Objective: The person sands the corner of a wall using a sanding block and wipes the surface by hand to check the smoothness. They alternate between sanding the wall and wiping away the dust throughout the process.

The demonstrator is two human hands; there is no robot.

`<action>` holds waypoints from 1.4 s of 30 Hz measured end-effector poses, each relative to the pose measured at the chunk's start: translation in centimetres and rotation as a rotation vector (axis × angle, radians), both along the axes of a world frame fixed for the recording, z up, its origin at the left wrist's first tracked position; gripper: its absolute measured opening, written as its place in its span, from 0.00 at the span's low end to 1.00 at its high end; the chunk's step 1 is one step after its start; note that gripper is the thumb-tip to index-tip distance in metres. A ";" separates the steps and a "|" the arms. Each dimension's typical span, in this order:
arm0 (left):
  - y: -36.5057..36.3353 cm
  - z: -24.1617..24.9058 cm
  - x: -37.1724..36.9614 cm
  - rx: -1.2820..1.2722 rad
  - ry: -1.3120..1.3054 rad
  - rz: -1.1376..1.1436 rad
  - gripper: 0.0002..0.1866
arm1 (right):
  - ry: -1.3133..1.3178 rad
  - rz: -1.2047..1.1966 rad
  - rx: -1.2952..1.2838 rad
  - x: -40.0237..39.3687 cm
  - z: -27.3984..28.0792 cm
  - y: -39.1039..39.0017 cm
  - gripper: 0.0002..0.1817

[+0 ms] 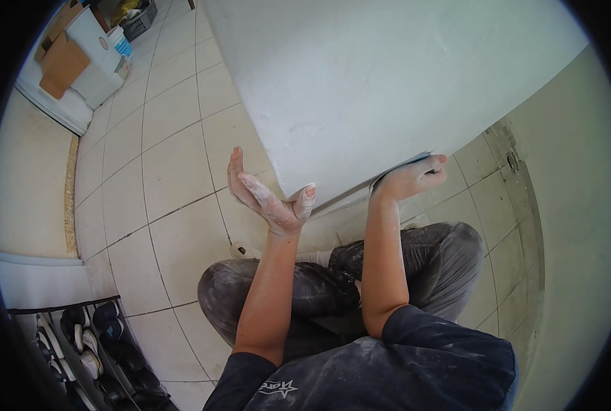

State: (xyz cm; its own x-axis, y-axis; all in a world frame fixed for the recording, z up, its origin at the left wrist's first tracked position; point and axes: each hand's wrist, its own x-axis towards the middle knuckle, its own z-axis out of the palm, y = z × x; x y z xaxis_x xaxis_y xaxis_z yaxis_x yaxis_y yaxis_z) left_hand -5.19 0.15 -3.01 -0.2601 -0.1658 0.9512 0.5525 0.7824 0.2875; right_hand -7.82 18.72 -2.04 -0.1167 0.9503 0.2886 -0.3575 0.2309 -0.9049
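Observation:
A large white panel (pixel 388 89) rises in front of me, its lower edge and near corner facing my lap. At that corner is my left hand (pixel 271 198), coated in white dust, open with thumb and fingers spread. Farther right along the lower edge, my right hand (pixel 412 179) is bent at the wrist with its fingers closed. It grips a thin sheet (pixel 408 163) with a dark bluish face, which lies against the panel's edge. The sheet's exact kind is hard to make out, and part of it is hidden behind the hand.
My crossed legs (pixel 271 291) in dusty dark trousers rest on the tiled floor (pixel 172 240). A shoe rack (pixel 90 349) with several shoes stands at lower left. Cardboard (pixel 64 65), a white bucket (pixel 119 42) and a grey basket (pixel 140 24) are at upper left. A pale wall (pixel 579 226) rises on the right.

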 end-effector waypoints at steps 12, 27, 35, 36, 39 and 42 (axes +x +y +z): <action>0.4 1.2 0.0 0.059 0.065 -0.022 0.47 | 0.179 0.096 -0.067 -0.4 0.9 -0.5 0.22; 0.0 1.1 -0.1 0.121 0.004 -0.094 0.46 | 0.124 0.153 -0.003 0.3 4.9 -1.9 0.28; 0.1 1.1 -0.1 0.163 -0.030 -0.110 0.46 | 0.037 0.155 -0.007 0.1 4.7 0.3 0.28; 0.1 1.0 -0.1 0.154 -0.044 -0.107 0.46 | -0.014 0.054 0.145 0.4 5.2 -0.9 0.28; 0.1 0.9 -0.4 0.178 -0.010 -0.133 0.46 | -0.057 -0.041 0.339 0.7 5.6 -0.5 0.27; 0.0 0.9 -0.1 0.170 -0.061 -0.113 0.47 | 0.082 0.058 0.254 0.1 6.4 -1.3 0.27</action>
